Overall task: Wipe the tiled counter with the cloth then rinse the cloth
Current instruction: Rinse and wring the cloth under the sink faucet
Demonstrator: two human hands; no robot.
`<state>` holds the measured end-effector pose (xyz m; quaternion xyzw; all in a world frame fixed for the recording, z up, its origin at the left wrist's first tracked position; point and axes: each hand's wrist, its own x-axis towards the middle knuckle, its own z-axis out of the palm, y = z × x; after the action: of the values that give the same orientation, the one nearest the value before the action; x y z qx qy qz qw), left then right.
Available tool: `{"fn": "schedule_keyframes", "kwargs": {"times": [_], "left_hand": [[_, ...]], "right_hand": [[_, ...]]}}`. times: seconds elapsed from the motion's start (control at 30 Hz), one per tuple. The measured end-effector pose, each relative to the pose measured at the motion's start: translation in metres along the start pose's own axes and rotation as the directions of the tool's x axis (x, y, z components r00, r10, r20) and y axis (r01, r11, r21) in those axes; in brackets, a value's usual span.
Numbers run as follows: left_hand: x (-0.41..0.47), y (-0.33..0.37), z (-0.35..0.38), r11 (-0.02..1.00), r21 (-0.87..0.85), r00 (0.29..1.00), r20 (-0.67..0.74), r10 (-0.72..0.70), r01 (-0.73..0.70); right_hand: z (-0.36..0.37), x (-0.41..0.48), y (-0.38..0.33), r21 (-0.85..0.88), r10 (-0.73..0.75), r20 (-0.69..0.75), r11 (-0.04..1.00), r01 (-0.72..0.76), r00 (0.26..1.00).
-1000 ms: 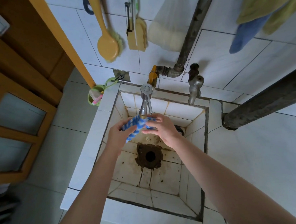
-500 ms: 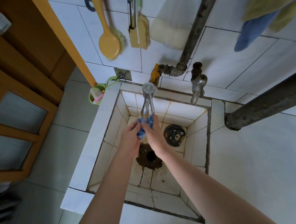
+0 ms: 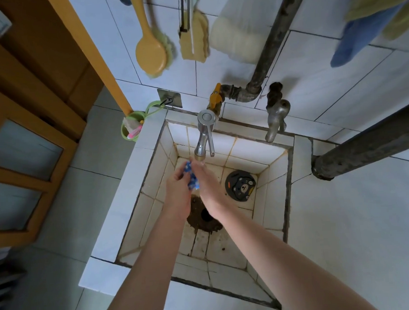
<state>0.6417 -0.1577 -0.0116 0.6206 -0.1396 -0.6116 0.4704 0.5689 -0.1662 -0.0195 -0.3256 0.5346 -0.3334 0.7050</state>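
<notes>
Obs.: you hold the bunched blue-and-white checked cloth [image 3: 192,178] just below the spout of the chrome lever tap [image 3: 205,135], presumably so the stream lands on it. Your left hand [image 3: 177,191] curls its fingers round the bundle. Your right hand [image 3: 208,187] presses it with straighter fingers, likely to squeeze dirt out. The brown-stained drain hole [image 3: 204,215] lies further below the tap and takes the run-off. Judged stage: rinsing.

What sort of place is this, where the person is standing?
Likely a home laundry or utility corner: a deep tiled sink with a tap over it, a scrubbing brush hanging on the tiled wall, and a blue cloth held under the tap.
</notes>
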Motion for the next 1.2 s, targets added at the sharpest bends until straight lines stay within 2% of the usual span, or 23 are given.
{"fn": "schedule_keyframes", "kwargs": {"times": [0.07,0.1,0.17,0.23,0.3,0.37,0.4,0.53,0.6,0.7,0.87,0.93,0.97,1.03,1.1,1.2], "left_hand": [[-0.003,-0.003,0.003,0.998,-0.057,0.998,0.065,-0.017,0.021],[-0.005,-0.003,0.003,0.997,-0.07,0.997,0.076,-0.014,0.019],[-0.005,-0.001,0.001,0.998,-0.055,0.998,0.056,-0.005,0.008],[-0.004,0.002,-0.002,1.0,-0.028,1.0,0.027,-0.002,0.003],[-0.003,0.005,-0.004,1.0,-0.009,0.999,0.04,-0.012,0.012],[-0.002,0.003,-0.006,1.0,0.029,0.999,0.052,-0.013,0.011],[-0.001,0.003,-0.006,0.999,0.046,0.999,0.038,-0.007,0.006],[0.003,-0.002,-0.005,0.991,0.116,0.994,-0.081,0.071,-0.061],[0.001,-0.004,-0.002,0.995,0.083,0.998,-0.02,0.063,-0.061],[-0.001,-0.006,-0.001,0.999,0.013,0.997,0.072,0.037,-0.038],[0.001,-0.001,-0.004,0.997,0.073,1.0,-0.001,0.028,-0.028],[0.002,0.002,-0.006,0.996,0.079,0.999,-0.017,0.029,-0.028],[0.004,0.004,-0.006,0.997,0.069,0.999,-0.033,0.037,-0.035],[0.008,0.007,-0.005,0.999,0.026,0.998,-0.054,0.041,-0.04],[0.008,0.008,0.0,1.0,-0.02,1.0,-0.013,0.021,-0.021],[0.002,0.002,0.01,1.0,0.006,0.998,0.065,0.015,-0.015]], "right_hand": [[0.003,0.002,0.005,0.17,0.007,0.02,0.985,-0.011,1.0],[0.004,0.006,0.005,0.203,0.015,0.019,0.979,-0.019,1.0],[0.005,0.014,-0.001,0.108,0.005,-0.015,0.994,-0.003,1.0],[0.007,0.02,-0.006,-0.002,-0.047,-0.106,0.999,0.047,0.993],[0.009,0.027,-0.01,-0.07,-0.047,-0.232,0.997,0.032,0.971],[0.007,0.032,-0.014,-0.092,-0.017,-0.343,0.996,-0.015,0.939],[0.006,0.033,-0.016,-0.064,0.005,-0.345,0.998,-0.029,0.939],[0.012,0.01,-0.007,0.122,0.034,-0.067,0.992,-0.026,0.997],[0.014,0.007,0.004,0.103,-0.022,-0.002,0.994,0.022,1.0],[0.009,0.018,0.004,-0.044,-0.123,-0.054,0.992,0.121,0.991],[0.0,0.032,-0.013,-0.268,-0.155,-0.239,0.959,0.088,0.959],[-0.008,0.029,-0.015,-0.253,-0.162,-0.299,0.964,0.086,0.94],[-0.01,0.025,-0.014,-0.221,-0.173,-0.278,0.969,0.112,0.945],[-0.009,0.015,-0.006,-0.154,-0.168,-0.146,0.977,0.145,0.975],[-0.004,0.009,0.006,-0.126,-0.149,-0.023,0.981,0.145,0.989],[0.0,0.014,0.013,-0.029,-0.153,0.014,0.988,0.153,0.988]]}}
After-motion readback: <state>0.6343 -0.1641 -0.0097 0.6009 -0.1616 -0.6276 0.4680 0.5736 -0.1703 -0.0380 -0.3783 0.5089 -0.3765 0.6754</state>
